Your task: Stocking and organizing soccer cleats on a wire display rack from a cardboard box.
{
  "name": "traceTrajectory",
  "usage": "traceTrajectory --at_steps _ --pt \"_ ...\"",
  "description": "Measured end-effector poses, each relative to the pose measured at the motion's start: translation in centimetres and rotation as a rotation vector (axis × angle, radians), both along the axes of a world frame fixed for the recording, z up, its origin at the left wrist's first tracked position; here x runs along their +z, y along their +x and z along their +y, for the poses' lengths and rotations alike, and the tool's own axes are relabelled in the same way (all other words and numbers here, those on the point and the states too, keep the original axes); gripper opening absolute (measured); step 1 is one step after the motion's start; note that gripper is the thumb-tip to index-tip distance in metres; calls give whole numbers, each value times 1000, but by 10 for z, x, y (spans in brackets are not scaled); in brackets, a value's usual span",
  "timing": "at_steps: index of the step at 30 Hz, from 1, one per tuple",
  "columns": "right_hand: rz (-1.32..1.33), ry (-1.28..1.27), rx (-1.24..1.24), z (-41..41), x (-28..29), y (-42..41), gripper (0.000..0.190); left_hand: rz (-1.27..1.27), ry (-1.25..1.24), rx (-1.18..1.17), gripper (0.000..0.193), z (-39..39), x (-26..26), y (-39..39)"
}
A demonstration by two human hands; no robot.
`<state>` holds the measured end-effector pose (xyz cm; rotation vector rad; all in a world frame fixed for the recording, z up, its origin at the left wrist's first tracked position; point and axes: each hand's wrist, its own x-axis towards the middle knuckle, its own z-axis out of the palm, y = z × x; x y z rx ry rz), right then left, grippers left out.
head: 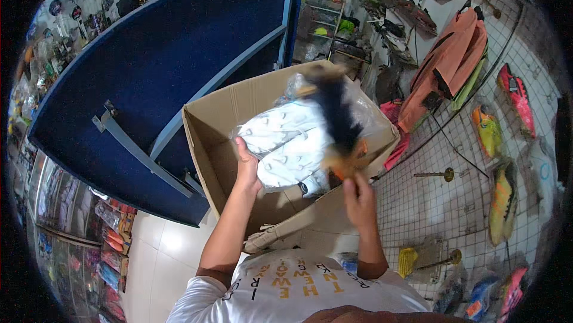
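My left hand [249, 166] grips a pair of white studded boots [286, 139] in clear plastic wrap, their soles turned up. The boots are above an open cardboard box [241, 92]. In my right hand [361, 202] is a dark duster [338, 108] with brown and orange parts, blurred by motion; it looks like a feather duster. It passes over the right end of the boots, and whether it touches them I cannot tell. Behind the duster, more clear plastic [365, 108] shows inside the box. Under the boots a pale item with a dark patch [309, 187] is partly hidden.
A folded blue table-tennis table [134, 72] stands at the left. Wrapped goods fill a glass cabinet [58, 188]. On the right, a wire grid wall [429, 206] carries sports shoes [501, 202] and hooks, with orange clothing [447, 63] hanging above. Pale floor tiles [165, 251] lie below.
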<state>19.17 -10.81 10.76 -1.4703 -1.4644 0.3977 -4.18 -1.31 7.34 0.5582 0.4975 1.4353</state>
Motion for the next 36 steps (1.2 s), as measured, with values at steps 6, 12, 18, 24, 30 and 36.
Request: traceTrajectory --at_steps 6,12,18,24,30,36 --pt "164 -131 -82 10 -18 30 34 8 4 16 86 0 2 0" --pt "129 -92 79 -7 -33 16 31 24 -19 1 87 2 -5 -3" --pt "516 -146 -84 5 -8 20 27 80 18 42 91 5 -11 -8" --pt "523 -161 230 -3 -16 33 22 -6 29 12 89 9 -9 -9" --pt "487 -12 -74 11 -34 26 22 -141 11 12 87 15 -14 -16" --pt "409 -96 217 5 -34 12 21 -182 -56 47 87 15 -14 -19"
